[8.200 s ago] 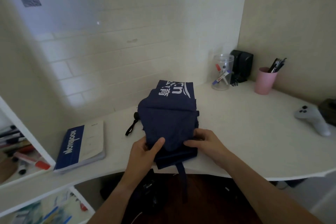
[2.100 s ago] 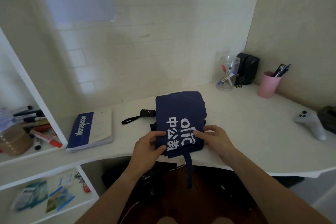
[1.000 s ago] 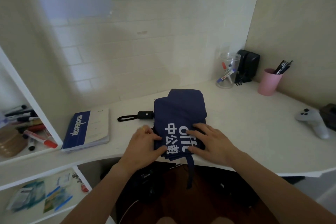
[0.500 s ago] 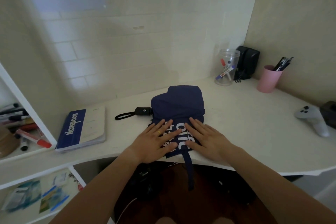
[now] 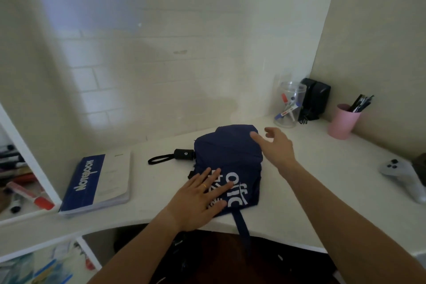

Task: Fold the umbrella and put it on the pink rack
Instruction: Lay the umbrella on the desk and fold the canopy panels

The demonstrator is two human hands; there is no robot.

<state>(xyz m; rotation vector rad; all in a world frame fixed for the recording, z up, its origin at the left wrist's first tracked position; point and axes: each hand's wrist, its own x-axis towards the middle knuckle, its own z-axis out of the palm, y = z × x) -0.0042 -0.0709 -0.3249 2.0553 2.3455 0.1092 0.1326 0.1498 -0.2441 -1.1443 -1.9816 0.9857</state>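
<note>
White desk, bare at the right. Navy umbrella flat at the near edge, canopy bundled in loose folds, strap dangling over the edge, handle poking out left. Left hand open, palm pressing the near fabric; right hand open, gripping nothing, over the far right corner. Step in hand, probably: folding. Next: roll tight, wrap strap. No pink rack in view.
</note>
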